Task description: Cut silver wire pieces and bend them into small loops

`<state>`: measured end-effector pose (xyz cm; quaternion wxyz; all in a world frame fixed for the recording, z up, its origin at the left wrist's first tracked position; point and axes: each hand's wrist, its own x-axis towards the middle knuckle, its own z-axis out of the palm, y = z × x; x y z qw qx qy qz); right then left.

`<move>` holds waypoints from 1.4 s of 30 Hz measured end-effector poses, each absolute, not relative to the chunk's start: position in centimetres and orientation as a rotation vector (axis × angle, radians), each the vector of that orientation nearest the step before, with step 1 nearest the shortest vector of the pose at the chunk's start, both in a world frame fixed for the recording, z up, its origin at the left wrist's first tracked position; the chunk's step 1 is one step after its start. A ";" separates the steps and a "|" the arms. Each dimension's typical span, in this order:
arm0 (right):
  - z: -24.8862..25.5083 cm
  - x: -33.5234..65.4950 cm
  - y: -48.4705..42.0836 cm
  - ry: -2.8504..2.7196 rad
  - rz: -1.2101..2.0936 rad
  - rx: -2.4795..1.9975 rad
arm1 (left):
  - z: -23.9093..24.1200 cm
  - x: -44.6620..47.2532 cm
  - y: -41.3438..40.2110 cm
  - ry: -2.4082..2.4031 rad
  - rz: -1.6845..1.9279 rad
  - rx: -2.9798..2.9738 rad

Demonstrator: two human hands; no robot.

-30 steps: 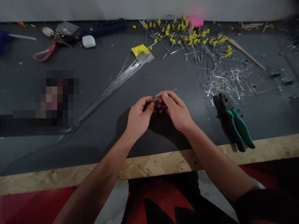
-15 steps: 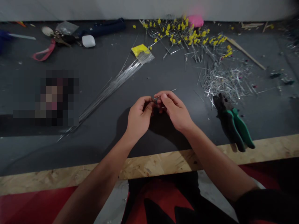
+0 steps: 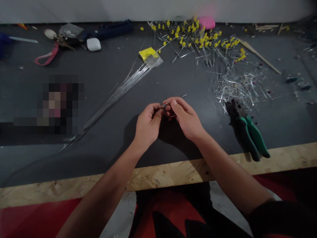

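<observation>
Wkshp; pliers (image 3: 243, 130), wire bundle (image 3: 122, 88)

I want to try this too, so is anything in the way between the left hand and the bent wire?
Nothing visible: the left hand pinches the wire directly, and the right hand holds it too. The pliers lie off to the right.

Toward the back left of the dark tabletop (image 3: 106, 67), a pink strap (image 3: 52, 57) and keys (image 3: 65, 45) lie near a clear plastic bag (image 3: 71, 30) and a rounded white case (image 3: 93, 44), with a long dark-blue item (image 3: 110, 29) (its kind is hard to make out) behind the case. A bright pink lump (image 3: 208, 22) sits by the pale wall (image 3: 123, 10); a wooden stick (image 3: 261, 57) slants farther right.
</observation>
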<state>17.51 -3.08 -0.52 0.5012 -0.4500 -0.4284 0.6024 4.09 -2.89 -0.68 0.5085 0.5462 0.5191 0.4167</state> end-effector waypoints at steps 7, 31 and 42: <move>-0.5 17.5 -3.1 -1.049 1.438 -1.115 | -0.6 4.1 -2.9 1.239 1.003 1.325; -0.2 17.8 -3.0 -0.996 1.495 -1.074 | -0.8 3.6 -2.4 1.359 1.083 1.244; 0.0 17.9 -2.8 -0.898 1.505 -1.048 | -0.4 3.7 -2.7 1.319 1.039 1.323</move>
